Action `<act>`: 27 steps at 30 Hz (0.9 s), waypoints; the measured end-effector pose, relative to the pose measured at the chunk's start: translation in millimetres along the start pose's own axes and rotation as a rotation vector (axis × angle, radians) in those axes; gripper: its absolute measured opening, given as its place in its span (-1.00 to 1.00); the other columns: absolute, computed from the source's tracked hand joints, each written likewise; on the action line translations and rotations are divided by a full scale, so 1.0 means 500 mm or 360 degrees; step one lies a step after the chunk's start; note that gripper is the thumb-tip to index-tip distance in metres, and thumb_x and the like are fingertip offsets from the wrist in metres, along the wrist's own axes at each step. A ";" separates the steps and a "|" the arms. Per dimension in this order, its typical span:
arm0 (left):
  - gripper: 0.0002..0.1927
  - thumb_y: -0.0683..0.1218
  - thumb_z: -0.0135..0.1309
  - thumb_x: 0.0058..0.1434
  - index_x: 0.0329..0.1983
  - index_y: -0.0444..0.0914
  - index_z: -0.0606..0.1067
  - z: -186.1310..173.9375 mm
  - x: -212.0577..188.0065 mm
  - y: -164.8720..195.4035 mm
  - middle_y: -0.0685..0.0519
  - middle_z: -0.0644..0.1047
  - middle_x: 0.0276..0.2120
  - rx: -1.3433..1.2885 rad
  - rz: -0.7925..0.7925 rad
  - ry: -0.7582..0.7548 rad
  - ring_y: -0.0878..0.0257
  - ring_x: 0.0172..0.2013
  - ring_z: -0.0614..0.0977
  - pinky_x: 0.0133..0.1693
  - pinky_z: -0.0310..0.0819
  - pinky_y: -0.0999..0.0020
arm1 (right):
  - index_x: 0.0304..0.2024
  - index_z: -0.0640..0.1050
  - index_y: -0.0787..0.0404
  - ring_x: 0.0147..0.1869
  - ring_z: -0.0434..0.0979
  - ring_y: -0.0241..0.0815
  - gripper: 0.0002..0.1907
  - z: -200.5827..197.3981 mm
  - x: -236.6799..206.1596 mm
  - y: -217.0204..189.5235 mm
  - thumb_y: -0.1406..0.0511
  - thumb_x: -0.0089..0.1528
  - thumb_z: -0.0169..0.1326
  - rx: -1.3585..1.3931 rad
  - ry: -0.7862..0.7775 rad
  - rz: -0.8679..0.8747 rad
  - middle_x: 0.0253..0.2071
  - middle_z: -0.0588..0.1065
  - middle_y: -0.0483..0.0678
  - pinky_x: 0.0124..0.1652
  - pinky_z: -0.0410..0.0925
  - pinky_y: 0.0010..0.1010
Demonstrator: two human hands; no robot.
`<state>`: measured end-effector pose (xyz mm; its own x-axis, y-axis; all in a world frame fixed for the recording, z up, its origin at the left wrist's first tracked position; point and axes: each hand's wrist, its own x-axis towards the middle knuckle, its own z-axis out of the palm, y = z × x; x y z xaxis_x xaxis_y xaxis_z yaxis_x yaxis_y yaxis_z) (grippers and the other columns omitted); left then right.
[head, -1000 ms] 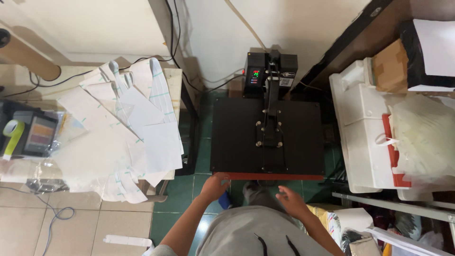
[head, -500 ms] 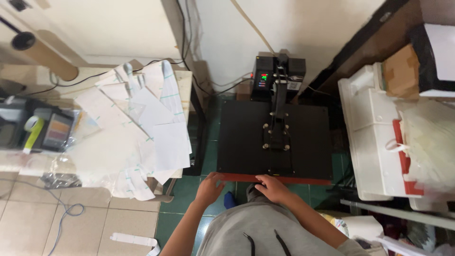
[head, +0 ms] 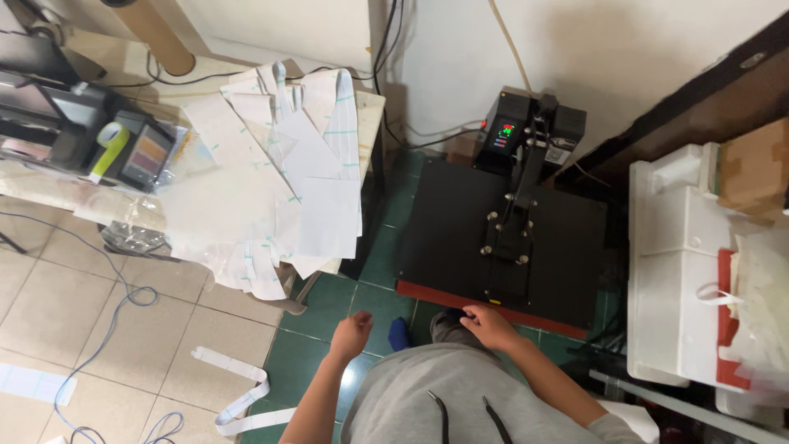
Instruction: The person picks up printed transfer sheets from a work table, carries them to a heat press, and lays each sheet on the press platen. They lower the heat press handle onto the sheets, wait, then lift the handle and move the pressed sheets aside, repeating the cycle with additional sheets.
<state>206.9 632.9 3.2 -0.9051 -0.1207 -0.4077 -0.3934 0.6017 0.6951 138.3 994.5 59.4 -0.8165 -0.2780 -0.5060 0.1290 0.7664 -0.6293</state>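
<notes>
A black heat press (head: 460, 238) stands low in front of me, with its upper plate down over a red-edged base (head: 427, 292). My right hand (head: 491, 326) rests at the press's front edge, its fingers closed around the dark handle (head: 454, 316) that sticks out toward me. My left hand (head: 352, 335) hangs in the air over the green floor, left of the press. Its fingers are curled and nothing is in it. The control box (head: 505, 131) with lit displays sits at the back of the press.
A table (head: 371, 107) on the left carries a heap of white paper sheets (head: 263, 189) and a printer (head: 90, 131). White foam boxes (head: 682, 247) and a cardboard box (head: 752, 168) stand on the right. Cables (head: 99, 329) and a paper strip (head: 238, 395) lie on the floor.
My left hand has come off the press's front edge and moved left and back. My right hand has shifted left along the edge onto the handle. The view has shifted a little.
</notes>
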 end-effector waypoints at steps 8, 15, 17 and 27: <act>-0.69 -0.02 0.06 0.22 0.00 -0.12 0.64 0.029 -0.020 -0.018 -0.06 0.70 -0.18 0.0040 -0.0137 -0.0333 -0.02 -0.12 0.74 -0.04 0.59 0.16 | 0.18 0.52 0.19 0.10 0.65 -0.07 -0.46 0.009 -0.101 0.089 0.02 0.26 0.11 0.0145 0.0134 0.0332 0.06 0.62 0.04 0.07 0.47 -0.29; -0.72 0.02 0.10 0.26 -0.05 -0.17 0.64 0.077 0.046 0.062 -0.09 0.68 -0.19 0.0104 0.0209 -0.0354 -0.07 -0.11 0.68 -0.06 0.56 0.13 | 0.20 0.50 0.19 0.17 0.62 -0.02 -0.44 0.018 -0.190 0.137 0.02 0.27 0.08 0.0217 0.0222 0.0536 0.11 0.60 0.06 0.12 0.44 -0.27; -0.70 0.03 0.10 0.26 -0.03 -0.16 0.64 0.092 0.067 0.091 -0.11 0.68 -0.21 0.0130 0.0230 -0.0397 -0.05 -0.13 0.70 -0.07 0.58 0.15 | 0.18 0.51 0.20 0.17 0.63 -0.02 -0.45 0.021 -0.210 0.147 0.01 0.27 0.07 0.0274 0.0253 0.0521 0.09 0.61 0.07 0.12 0.45 -0.28; -0.71 -0.01 0.16 0.22 -0.05 -0.20 0.63 0.161 0.086 0.204 -0.07 0.69 -0.17 -0.0052 0.0323 -0.0423 0.06 -0.10 0.72 -0.03 0.57 0.18 | 0.20 0.50 0.22 0.20 0.61 -0.02 -0.45 0.003 -0.276 0.188 0.02 0.29 0.06 0.0450 0.0409 0.0554 0.12 0.59 0.09 0.14 0.44 -0.28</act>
<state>140.9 752.6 8.9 -0.8934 0.2119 -0.3962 -0.2181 0.5663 0.7948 264.0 1104.1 69.0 -0.8053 0.1439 -0.5751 0.5358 0.5918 -0.6022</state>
